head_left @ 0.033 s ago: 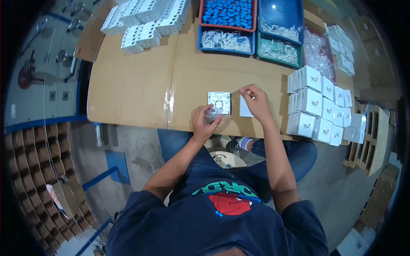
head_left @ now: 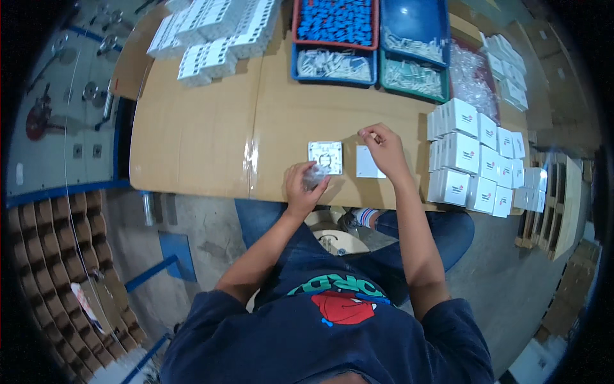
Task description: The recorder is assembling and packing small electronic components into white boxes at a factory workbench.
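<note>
My left hand is closed around a small clear plastic bag. The bag overlaps the lower left corner of a white square housing, which lies on the cardboard-covered table with its detailed inner side up. Just to its right lies a flat white square cover. Over the upper right edge of that cover is my right hand, thumb and forefinger pinched together. Whatever its fingertips hold, if anything, is too small to make out.
White boxes are stacked at the right. Farther back stand a red bin of blue parts, a blue bin and a green bin of small bagged pieces, and clear bags. White housings are piled back left.
The view has shifted slightly, so the table items sit a little farther left in the picture. Both hands keep nearly the same pose.
</note>
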Action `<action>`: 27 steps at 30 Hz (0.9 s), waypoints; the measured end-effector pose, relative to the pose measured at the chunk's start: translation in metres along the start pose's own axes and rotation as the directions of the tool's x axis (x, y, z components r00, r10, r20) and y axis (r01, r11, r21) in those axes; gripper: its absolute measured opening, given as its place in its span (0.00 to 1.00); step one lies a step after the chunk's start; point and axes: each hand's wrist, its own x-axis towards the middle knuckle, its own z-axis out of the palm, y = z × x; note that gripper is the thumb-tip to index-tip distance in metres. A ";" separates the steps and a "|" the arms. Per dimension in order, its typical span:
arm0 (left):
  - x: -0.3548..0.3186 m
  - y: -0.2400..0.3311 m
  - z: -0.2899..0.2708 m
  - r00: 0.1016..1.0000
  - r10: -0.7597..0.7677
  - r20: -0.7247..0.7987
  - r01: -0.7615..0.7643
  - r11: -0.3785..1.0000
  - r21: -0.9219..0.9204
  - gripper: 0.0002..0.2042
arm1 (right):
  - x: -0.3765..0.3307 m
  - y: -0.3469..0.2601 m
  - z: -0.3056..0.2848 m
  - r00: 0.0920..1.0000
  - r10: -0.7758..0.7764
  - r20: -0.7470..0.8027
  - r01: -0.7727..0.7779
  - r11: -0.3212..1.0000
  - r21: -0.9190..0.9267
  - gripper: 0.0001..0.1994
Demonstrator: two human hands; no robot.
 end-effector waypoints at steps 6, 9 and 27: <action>-0.009 -0.005 0.002 0.998 -0.058 -0.006 0.058 0.997 -0.042 0.23 | 0.083 0.027 -0.056 0.975 -0.009 -0.221 -0.037 0.978 -0.204 0.14; -0.011 -0.004 0.002 0.998 -0.064 0.009 0.064 0.997 -0.029 0.23 | 0.123 0.036 -0.081 0.931 -0.132 -0.341 0.039 0.963 -0.268 0.10; -0.010 -0.004 -0.002 0.997 0.012 0.078 -0.018 0.997 0.082 0.23 | 0.270 0.070 -0.154 0.926 -0.013 -0.377 -0.279 0.649 -0.708 0.10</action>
